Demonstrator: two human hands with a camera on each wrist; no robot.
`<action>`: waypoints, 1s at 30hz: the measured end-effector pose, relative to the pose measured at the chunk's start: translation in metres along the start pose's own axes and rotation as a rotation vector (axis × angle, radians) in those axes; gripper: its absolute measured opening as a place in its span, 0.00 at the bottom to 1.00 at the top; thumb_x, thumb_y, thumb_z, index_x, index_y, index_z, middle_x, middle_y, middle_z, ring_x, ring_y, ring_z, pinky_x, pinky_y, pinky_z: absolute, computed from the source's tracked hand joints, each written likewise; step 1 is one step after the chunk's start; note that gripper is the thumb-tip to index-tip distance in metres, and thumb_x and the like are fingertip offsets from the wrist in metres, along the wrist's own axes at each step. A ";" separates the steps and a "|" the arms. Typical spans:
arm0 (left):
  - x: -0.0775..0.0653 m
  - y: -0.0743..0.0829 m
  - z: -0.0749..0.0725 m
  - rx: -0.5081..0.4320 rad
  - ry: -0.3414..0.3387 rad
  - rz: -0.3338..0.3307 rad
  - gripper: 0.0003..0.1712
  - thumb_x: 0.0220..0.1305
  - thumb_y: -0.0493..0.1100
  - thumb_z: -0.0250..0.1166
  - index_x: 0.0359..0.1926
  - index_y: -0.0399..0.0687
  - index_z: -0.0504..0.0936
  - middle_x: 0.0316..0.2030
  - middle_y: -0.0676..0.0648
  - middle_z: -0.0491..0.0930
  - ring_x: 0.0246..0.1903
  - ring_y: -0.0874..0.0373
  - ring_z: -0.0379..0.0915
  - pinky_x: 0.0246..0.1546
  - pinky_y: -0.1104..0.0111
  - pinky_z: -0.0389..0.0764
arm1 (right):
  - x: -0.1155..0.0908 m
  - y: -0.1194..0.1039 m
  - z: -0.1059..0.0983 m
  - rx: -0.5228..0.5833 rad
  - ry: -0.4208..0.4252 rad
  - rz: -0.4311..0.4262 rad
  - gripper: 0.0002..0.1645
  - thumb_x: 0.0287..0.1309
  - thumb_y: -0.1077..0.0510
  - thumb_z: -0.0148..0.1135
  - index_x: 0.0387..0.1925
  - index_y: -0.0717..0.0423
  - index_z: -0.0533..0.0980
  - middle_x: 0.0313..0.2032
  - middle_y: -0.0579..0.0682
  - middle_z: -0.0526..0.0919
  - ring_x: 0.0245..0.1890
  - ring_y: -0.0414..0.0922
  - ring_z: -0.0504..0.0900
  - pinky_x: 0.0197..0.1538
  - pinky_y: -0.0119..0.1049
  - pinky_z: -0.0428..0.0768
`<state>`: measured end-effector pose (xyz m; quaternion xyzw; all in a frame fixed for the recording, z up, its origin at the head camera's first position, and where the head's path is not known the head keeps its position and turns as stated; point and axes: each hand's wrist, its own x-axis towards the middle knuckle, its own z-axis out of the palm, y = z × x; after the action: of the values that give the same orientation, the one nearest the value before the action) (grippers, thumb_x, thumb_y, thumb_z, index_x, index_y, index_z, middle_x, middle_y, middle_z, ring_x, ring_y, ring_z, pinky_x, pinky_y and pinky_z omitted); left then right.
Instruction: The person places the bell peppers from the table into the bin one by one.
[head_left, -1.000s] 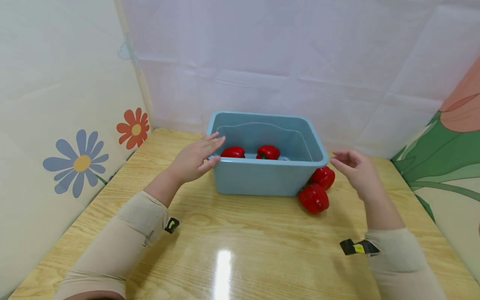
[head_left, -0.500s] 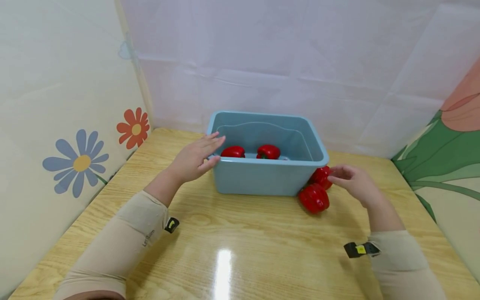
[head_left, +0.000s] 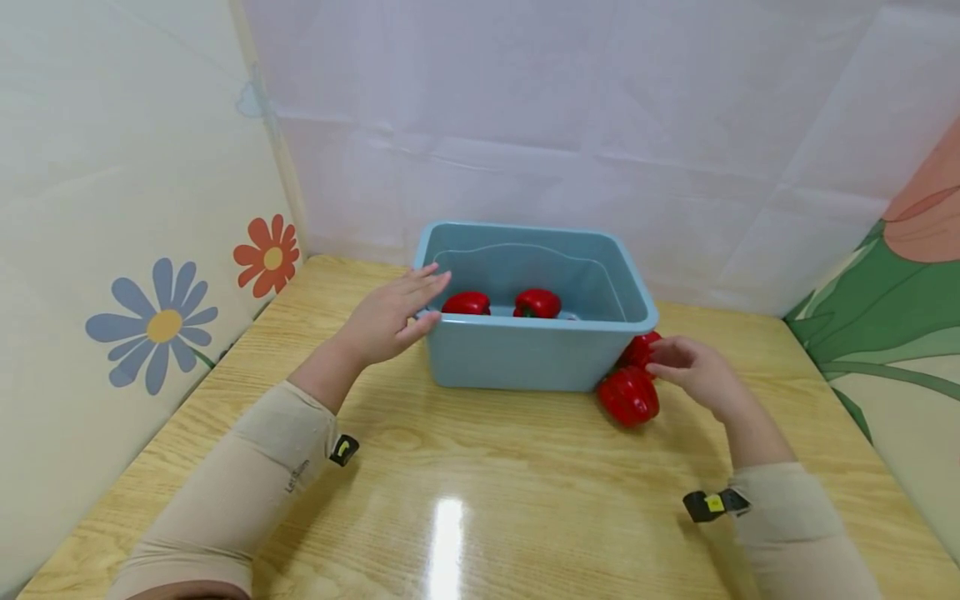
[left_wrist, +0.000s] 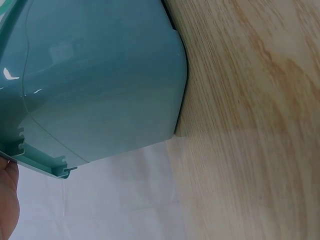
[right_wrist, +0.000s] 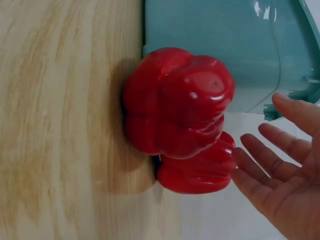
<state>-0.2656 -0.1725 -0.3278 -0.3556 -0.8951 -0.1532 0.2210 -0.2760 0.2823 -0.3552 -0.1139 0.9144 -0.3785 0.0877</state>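
Note:
A light blue plastic bin [head_left: 517, 358] stands on the wooden table. My left hand [head_left: 386, 321] rests on its left rim with the fingers extended; in the left wrist view only part of that hand [left_wrist: 7, 200] shows at the rim. Two red bell peppers lie inside, one at the left [head_left: 465, 303] and one near the middle [head_left: 537, 303]. Outside the bin's right end are a front bell pepper [head_left: 628, 397] and a rear bell pepper [head_left: 640, 348], partly hidden. My right hand [head_left: 697, 371] holds nothing, its spread fingers [right_wrist: 265, 155] right beside the rear pepper.
The wooden table [head_left: 480, 467] extends in front of the bin and to both sides. A white cloth backdrop [head_left: 562, 117] hangs close behind. Flower-printed panels stand at the left [head_left: 112, 208] and right [head_left: 900, 367].
My right hand has come down and left from beside the bin's right rim to the rear pepper. The left hand, bin and peppers have stayed in place.

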 end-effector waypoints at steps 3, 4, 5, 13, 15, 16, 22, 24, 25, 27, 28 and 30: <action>0.000 0.001 -0.001 -0.004 0.006 -0.001 0.31 0.68 0.55 0.46 0.67 0.44 0.60 0.63 0.43 0.64 0.67 0.51 0.50 0.67 0.58 0.50 | 0.001 0.004 0.003 -0.013 -0.019 -0.018 0.32 0.55 0.45 0.61 0.57 0.55 0.67 0.55 0.58 0.73 0.53 0.56 0.72 0.54 0.54 0.71; 0.000 0.001 -0.001 -0.005 0.007 -0.002 0.31 0.68 0.55 0.46 0.67 0.44 0.61 0.63 0.43 0.64 0.67 0.51 0.50 0.67 0.58 0.49 | 0.001 0.005 0.004 -0.022 -0.029 -0.026 0.32 0.55 0.46 0.61 0.58 0.55 0.67 0.55 0.59 0.73 0.54 0.57 0.71 0.53 0.54 0.71; 0.000 0.001 -0.001 -0.005 0.006 -0.003 0.31 0.68 0.55 0.46 0.67 0.44 0.60 0.63 0.43 0.64 0.67 0.51 0.50 0.67 0.59 0.49 | 0.001 0.005 0.005 -0.027 -0.041 -0.032 0.32 0.54 0.46 0.62 0.59 0.55 0.67 0.55 0.59 0.72 0.54 0.57 0.70 0.53 0.54 0.72; 0.000 0.000 0.000 -0.003 0.005 -0.003 0.31 0.68 0.55 0.46 0.66 0.44 0.61 0.63 0.43 0.64 0.67 0.52 0.50 0.67 0.58 0.49 | 0.000 0.007 0.011 -0.072 -0.204 -0.056 0.37 0.50 0.51 0.66 0.62 0.50 0.65 0.63 0.60 0.62 0.61 0.65 0.59 0.56 0.58 0.67; 0.001 0.000 0.000 -0.003 0.004 -0.001 0.31 0.68 0.55 0.46 0.66 0.44 0.61 0.63 0.43 0.64 0.67 0.52 0.50 0.66 0.58 0.50 | -0.001 0.008 0.012 -0.077 -0.225 -0.064 0.38 0.49 0.53 0.67 0.62 0.49 0.65 0.64 0.60 0.61 0.62 0.65 0.57 0.57 0.59 0.65; 0.001 0.000 0.000 -0.004 0.004 -0.001 0.31 0.68 0.55 0.46 0.66 0.44 0.61 0.63 0.43 0.64 0.67 0.52 0.50 0.66 0.58 0.50 | -0.001 0.008 0.013 -0.079 -0.231 -0.062 0.38 0.48 0.53 0.67 0.62 0.49 0.64 0.64 0.59 0.61 0.62 0.64 0.57 0.58 0.59 0.65; 0.001 0.001 -0.001 -0.011 0.005 0.000 0.31 0.68 0.55 0.47 0.66 0.44 0.61 0.63 0.43 0.64 0.67 0.52 0.50 0.66 0.58 0.50 | 0.000 0.010 0.015 -0.100 -0.234 -0.090 0.41 0.46 0.55 0.69 0.62 0.50 0.63 0.62 0.57 0.62 0.61 0.62 0.58 0.58 0.61 0.63; 0.001 0.001 -0.001 -0.011 0.003 0.000 0.31 0.68 0.55 0.47 0.66 0.44 0.61 0.63 0.43 0.64 0.67 0.52 0.50 0.66 0.58 0.50 | 0.001 0.011 0.015 -0.132 -0.224 -0.108 0.41 0.45 0.55 0.70 0.61 0.52 0.64 0.61 0.57 0.63 0.60 0.61 0.60 0.57 0.61 0.64; 0.001 0.001 -0.001 -0.011 0.002 0.000 0.31 0.68 0.55 0.46 0.66 0.44 0.61 0.63 0.43 0.64 0.67 0.52 0.50 0.66 0.58 0.50 | 0.001 0.012 0.015 -0.151 -0.218 -0.114 0.41 0.44 0.55 0.71 0.61 0.52 0.64 0.61 0.57 0.63 0.60 0.60 0.60 0.56 0.60 0.65; 0.001 0.001 -0.001 -0.014 -0.001 -0.002 0.31 0.68 0.55 0.46 0.66 0.44 0.61 0.63 0.43 0.64 0.67 0.52 0.50 0.66 0.58 0.50 | 0.001 0.013 0.015 -0.184 -0.215 -0.127 0.42 0.44 0.55 0.71 0.61 0.53 0.64 0.60 0.58 0.63 0.59 0.60 0.61 0.55 0.60 0.67; 0.001 0.001 0.000 -0.013 -0.002 -0.002 0.32 0.68 0.55 0.46 0.66 0.44 0.60 0.63 0.43 0.64 0.67 0.52 0.50 0.66 0.58 0.50 | 0.000 0.014 0.015 -0.195 -0.213 -0.128 0.42 0.43 0.55 0.71 0.61 0.52 0.64 0.60 0.57 0.63 0.58 0.60 0.62 0.55 0.60 0.67; 0.001 0.001 0.000 -0.011 -0.003 -0.003 0.32 0.68 0.56 0.46 0.67 0.44 0.60 0.63 0.43 0.64 0.67 0.52 0.50 0.66 0.58 0.50 | 0.000 0.015 0.016 -0.212 -0.213 -0.135 0.43 0.42 0.55 0.72 0.62 0.52 0.64 0.59 0.57 0.64 0.58 0.59 0.63 0.54 0.60 0.68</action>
<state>-0.2657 -0.1715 -0.3268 -0.3558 -0.8951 -0.1578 0.2175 -0.2744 0.2818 -0.3765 -0.2234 0.9249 -0.2708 0.1462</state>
